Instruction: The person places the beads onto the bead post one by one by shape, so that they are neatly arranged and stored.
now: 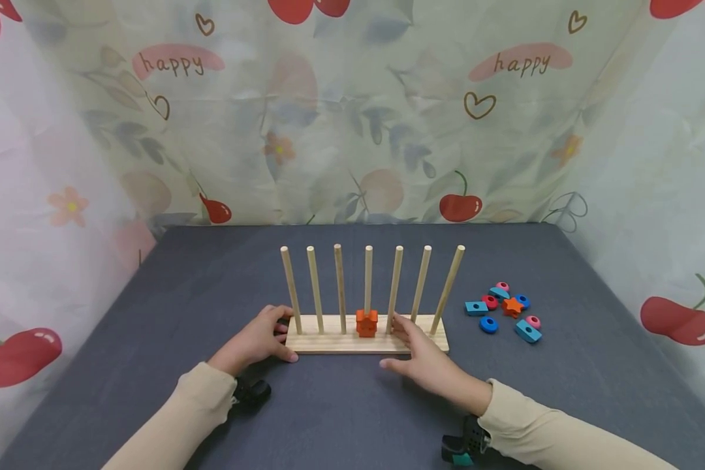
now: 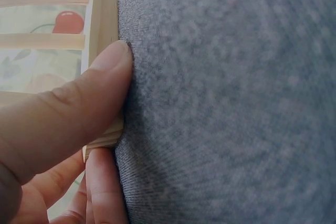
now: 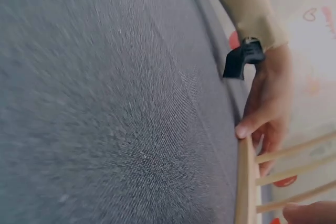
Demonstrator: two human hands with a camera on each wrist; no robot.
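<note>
A pale wooden peg stand (image 1: 323,344) with a row of several upright pegs lies on the table. Orange star-shaped pieces (image 1: 367,324) sit on its middle peg, down at the base. My left hand (image 1: 264,336) grips the stand's left end; in the left wrist view the thumb (image 2: 113,72) lies along the front edge and the fingers are at the end face. Over the right part of the base, my right hand (image 1: 425,359) is spread, its fingers near the pegs and its thumb apart in front of the edge. Nothing shows in its grasp.
Loose pieces lie to the right of the stand: an orange star (image 1: 512,307), blue rings (image 1: 489,325), red and pink rings (image 1: 532,322), and light-blue blocks (image 1: 528,331). A patterned curtain (image 1: 341,130) hangs behind the dark grey table (image 1: 223,281).
</note>
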